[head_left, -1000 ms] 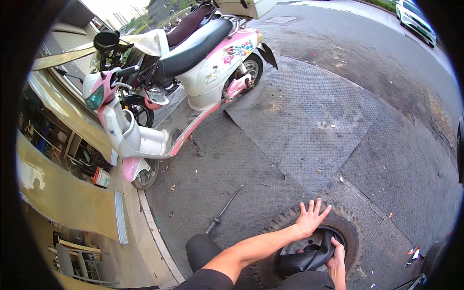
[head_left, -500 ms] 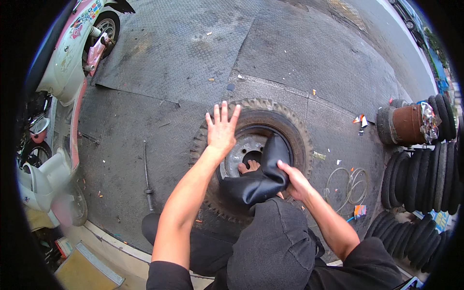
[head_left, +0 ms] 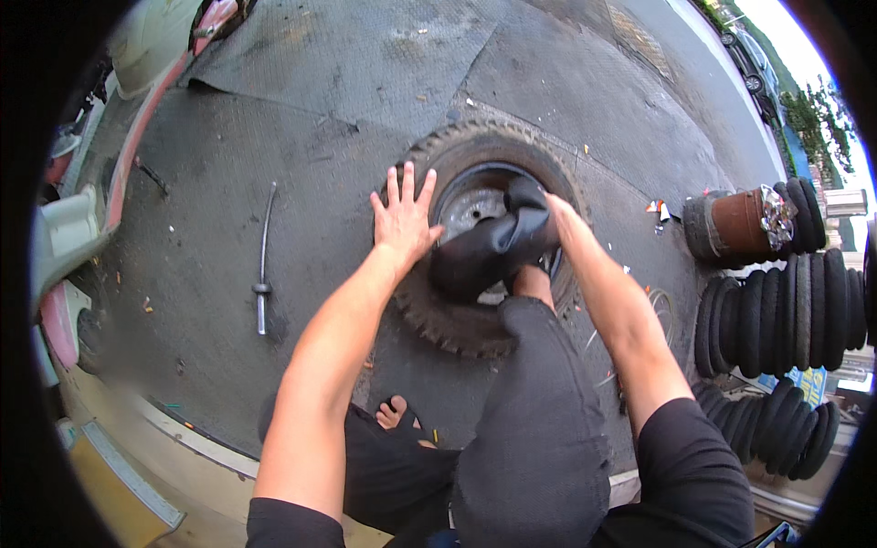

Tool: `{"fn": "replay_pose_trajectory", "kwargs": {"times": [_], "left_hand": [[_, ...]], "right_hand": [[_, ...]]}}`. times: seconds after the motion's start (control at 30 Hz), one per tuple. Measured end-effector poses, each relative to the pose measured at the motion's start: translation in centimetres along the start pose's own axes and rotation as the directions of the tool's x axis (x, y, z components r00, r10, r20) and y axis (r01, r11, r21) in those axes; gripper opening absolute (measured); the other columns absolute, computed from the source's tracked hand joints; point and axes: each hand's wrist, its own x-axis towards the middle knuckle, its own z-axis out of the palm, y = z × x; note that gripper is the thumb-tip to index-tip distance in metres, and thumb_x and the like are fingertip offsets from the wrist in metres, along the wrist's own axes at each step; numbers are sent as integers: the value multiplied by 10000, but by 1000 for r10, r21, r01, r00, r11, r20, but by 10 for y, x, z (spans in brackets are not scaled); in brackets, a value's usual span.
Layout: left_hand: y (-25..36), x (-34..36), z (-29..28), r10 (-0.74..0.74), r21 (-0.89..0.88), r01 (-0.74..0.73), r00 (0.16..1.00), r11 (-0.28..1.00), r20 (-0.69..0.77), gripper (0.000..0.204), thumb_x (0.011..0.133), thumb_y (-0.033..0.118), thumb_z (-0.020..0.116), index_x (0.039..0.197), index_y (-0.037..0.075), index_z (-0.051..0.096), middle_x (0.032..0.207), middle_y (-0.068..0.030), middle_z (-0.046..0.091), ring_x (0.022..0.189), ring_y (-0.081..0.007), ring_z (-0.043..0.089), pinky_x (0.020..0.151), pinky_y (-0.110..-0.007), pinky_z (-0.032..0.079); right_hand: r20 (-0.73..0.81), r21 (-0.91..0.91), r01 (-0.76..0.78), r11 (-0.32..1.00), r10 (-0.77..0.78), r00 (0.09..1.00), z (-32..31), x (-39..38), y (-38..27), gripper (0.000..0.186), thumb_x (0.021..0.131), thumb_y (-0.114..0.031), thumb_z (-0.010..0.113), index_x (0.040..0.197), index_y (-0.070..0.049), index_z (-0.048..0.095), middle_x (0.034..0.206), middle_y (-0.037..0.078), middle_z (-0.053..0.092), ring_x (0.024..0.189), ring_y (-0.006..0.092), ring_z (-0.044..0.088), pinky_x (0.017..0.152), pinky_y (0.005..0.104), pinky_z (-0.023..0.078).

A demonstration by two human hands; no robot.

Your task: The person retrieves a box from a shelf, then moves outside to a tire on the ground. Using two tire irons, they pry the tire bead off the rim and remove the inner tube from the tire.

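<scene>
A knobbly tyre (head_left: 429,315) lies flat on the floor around a grey metal wheel rim (head_left: 466,210). Out of its opening bulges a slack, folded black inner tube (head_left: 475,260). Spread wide, my left hand (head_left: 402,219) rests on the tyre's left sidewall, holding nothing. My right hand (head_left: 559,219) grips the tube at its right end; its fingertips are mostly hidden behind the rubber. My bare foot (head_left: 533,285) is on the wheel, partly covered by the tube, and the other foot (head_left: 393,413) is on the floor nearer me.
A metal bar with a black collar (head_left: 262,288) lies to the left. Farther left stands a pale and pink scooter (head_left: 123,196). At right are stacked tyres (head_left: 786,315), a rusty drum (head_left: 735,224) and a coiled hose (head_left: 660,310). Litter dots the floor mats.
My right hand has pushed the tube's right part up and away, folding it over. My raised leg has straightened somewhat, and the view has shifted. My left hand stays on the tyre.
</scene>
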Motion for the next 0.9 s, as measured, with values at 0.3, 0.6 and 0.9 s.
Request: {"fn": "replay_pose_trajectory", "kwargs": {"times": [0.3, 0.6, 0.9], "left_hand": [[15, 2, -2, -40, 200, 64, 992, 978, -122, 536, 1001, 257, 660, 1477, 16, 605, 1629, -274, 481, 1572, -455, 386, 1168, -637, 439], [74, 102, 119, 755, 26, -761, 647, 648, 108, 556, 1041, 311, 512, 1563, 127, 564, 1752, -133, 353, 1650, -343, 268, 1292, -592, 322], [80, 89, 162, 716, 14, -717, 697, 697, 46, 691, 1018, 300, 526, 1687, 172, 412, 1809, -81, 249, 1677, -297, 189, 1345, -593, 126]], "right_hand": [[-135, -529, -26, 848, -54, 989, -8, -8, 3, 482, 1103, -439, 534, 1336, -47, 689, 1315, 154, 721, 1200, 269, 655, 1063, 357, 497], [-254, -615, 90, 783, -305, 918, 0, -61, 22, 856, 1011, -666, 679, 1277, 148, 684, 1169, 258, 757, 949, 333, 760, 850, 485, 612], [-360, -261, 117, 958, -209, 909, 3, -121, 62, 729, 1075, -509, 671, 1292, 185, 623, 1218, 304, 732, 1043, 364, 742, 912, 533, 610]]}}
